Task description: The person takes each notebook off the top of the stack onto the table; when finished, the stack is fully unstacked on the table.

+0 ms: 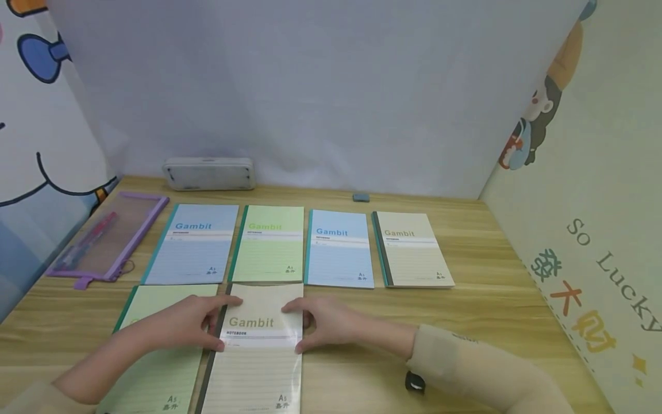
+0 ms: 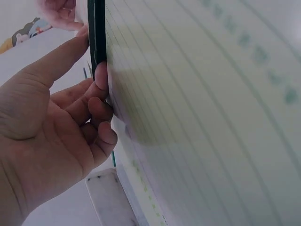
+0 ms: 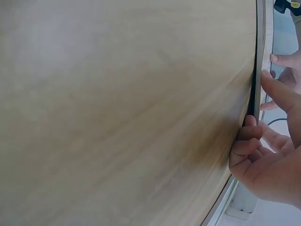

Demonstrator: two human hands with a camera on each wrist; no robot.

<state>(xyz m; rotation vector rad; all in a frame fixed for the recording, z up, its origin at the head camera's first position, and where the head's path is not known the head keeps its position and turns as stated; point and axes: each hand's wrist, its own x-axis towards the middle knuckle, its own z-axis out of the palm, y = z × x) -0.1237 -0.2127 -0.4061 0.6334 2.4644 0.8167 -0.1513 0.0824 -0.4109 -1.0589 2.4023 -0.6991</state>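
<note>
Beige notebook (image 1: 253, 371) pinched along both long sides

Wooden table (image 1: 496, 259) carries everything below. Mesh pouch (image 1: 124, 230), purple-trimmed, at far left. Back row of notebooks, left to right: blue (image 1: 193, 259), light green (image 1: 269, 256), second blue (image 1: 338, 261), dark-spined beige (image 1: 416, 261). Front row: another green notebook (image 1: 150, 374), with the pinched one just right of it, top edge by the back green's lower edge. Whether it lies flat: cannot tell. Left hand (image 1: 188, 323): pinching its dark spine side. Right hand (image 1: 331, 323): pinching the opposite edge, fingers curled. Pale case (image 1: 209, 174) behind; small gray block (image 1: 361, 198) near the rear edge.
</note>
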